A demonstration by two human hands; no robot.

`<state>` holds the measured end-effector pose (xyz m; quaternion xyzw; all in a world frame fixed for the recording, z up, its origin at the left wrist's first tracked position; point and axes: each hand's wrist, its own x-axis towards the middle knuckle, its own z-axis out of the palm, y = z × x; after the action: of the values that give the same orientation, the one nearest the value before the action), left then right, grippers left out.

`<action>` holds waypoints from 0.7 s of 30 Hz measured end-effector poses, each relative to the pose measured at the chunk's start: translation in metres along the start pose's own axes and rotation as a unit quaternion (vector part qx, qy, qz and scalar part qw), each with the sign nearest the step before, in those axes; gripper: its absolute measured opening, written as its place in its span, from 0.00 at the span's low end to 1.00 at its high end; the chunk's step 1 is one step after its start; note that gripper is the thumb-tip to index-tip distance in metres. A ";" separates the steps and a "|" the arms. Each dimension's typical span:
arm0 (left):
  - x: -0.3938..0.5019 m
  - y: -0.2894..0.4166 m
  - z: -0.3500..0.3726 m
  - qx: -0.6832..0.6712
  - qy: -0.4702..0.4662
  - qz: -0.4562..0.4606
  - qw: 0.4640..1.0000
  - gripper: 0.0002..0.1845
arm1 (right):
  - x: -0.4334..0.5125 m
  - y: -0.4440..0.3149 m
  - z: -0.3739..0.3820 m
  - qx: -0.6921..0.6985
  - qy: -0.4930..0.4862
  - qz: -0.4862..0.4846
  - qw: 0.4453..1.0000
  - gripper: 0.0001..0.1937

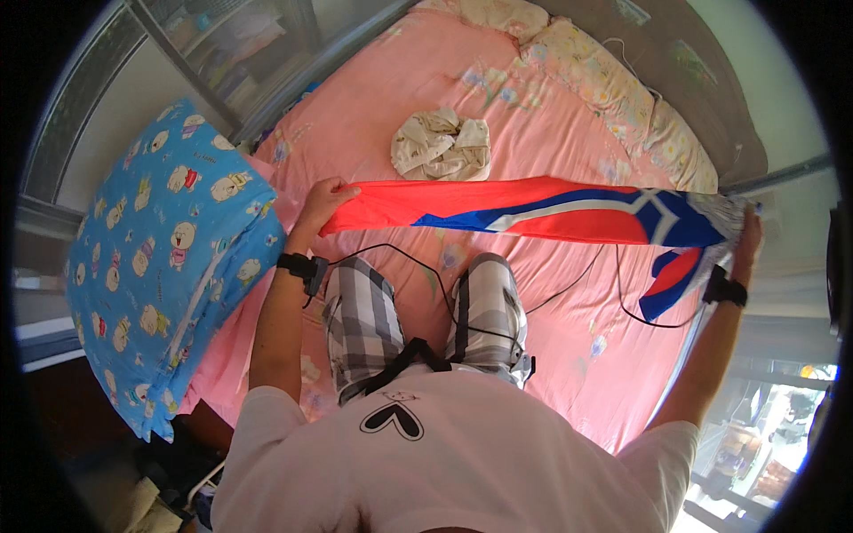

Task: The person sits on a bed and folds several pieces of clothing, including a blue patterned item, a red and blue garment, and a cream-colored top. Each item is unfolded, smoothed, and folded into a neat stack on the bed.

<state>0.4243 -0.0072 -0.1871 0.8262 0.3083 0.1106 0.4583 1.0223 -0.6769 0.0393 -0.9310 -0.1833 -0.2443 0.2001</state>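
Stretched sideways between both hands is a red garment (460, 200) with blue and white panels, folded into a long strip. My left hand (328, 203) pinches its plain red end, thumb on top. At the other end, my right hand (750, 240) grips the patterned blue-and-white part, near a grey-white bunched section. A loose red and blue flap (673, 280) hangs below that hand. The fingers of the right hand are partly hidden by the cloth. Just beyond the strip, a crumpled cream cloth (441, 145) lies on the pink bedsheet (373, 113).
A blue cartoon-print pillow or cushion (166, 246) stands at the left. Floral pillows (593, 80) line the bed's far right edge. Black cables (566, 290) run from the wrist straps across my lap and the bed. Glass-fronted shelving (220, 46) is at the upper left.
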 end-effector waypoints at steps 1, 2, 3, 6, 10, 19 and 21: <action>0.003 -0.001 -0.006 0.013 0.001 0.001 1.000 0.17 | -0.026 -0.002 0.030 0.242 0.001 0.050 0.969 0.21; 0.007 -0.002 -0.011 0.025 0.003 0.004 1.000 0.18 | -0.052 -0.009 0.055 0.346 -0.038 0.112 0.931 0.20; 0.009 -0.003 -0.017 0.026 0.004 0.010 1.000 0.18 | -0.073 -0.022 0.072 0.336 -0.025 0.124 0.933 0.21; 0.008 -0.010 -0.035 0.015 0.018 0.016 1.000 0.19 | -0.121 -0.076 0.100 0.392 -0.050 0.129 0.910 0.16; 0.007 -0.019 -0.065 0.152 0.019 -0.026 0.988 0.19 | -0.153 -0.120 0.121 0.567 -0.111 0.207 0.789 0.14; 0.028 -0.001 -0.014 0.194 -0.072 -0.035 0.978 0.17 | -0.212 -0.060 0.274 0.361 -0.164 0.264 0.879 0.10; 0.034 0.018 0.034 0.088 -0.128 -0.073 0.985 0.21 | -0.240 -0.051 0.299 0.264 -0.162 0.255 0.916 0.11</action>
<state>0.4742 -0.0170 -0.1948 0.8461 0.3147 -0.0573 0.4263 0.9192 -0.5540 -0.3123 -0.8862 -0.0277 0.0268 0.4618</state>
